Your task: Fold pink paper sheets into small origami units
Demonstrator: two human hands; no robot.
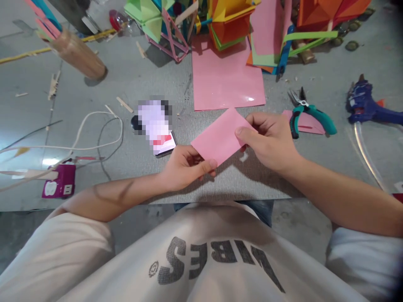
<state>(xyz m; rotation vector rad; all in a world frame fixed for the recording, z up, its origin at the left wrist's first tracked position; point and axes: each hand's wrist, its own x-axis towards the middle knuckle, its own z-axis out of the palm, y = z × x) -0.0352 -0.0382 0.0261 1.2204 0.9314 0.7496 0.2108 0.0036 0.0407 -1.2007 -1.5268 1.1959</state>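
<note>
A small rectangular piece of pink paper (220, 136) is held tilted above the table, near its front edge. My left hand (189, 164) pinches its lower left part, thumb on top and fingers underneath. At the right corner my right hand (267, 138) grips it between thumb and fingers. Just beyond lies a larger pink sheet (228, 79), flat on the table. Left of my hands is a phone (164, 144), its screen lit and mostly blurred out. Pliers with teal handles (321, 119) rest on a pink paper scrap (308, 126) to the right.
Coloured paper constructions (233, 21) stand along the back. A blue glue gun (365, 102) lies far right. At left are a purple power adapter (59, 180), white cable (78, 136) and a brown cylindrical holder (78, 54) with paper strips. Wood slivers (125, 105) are scattered about.
</note>
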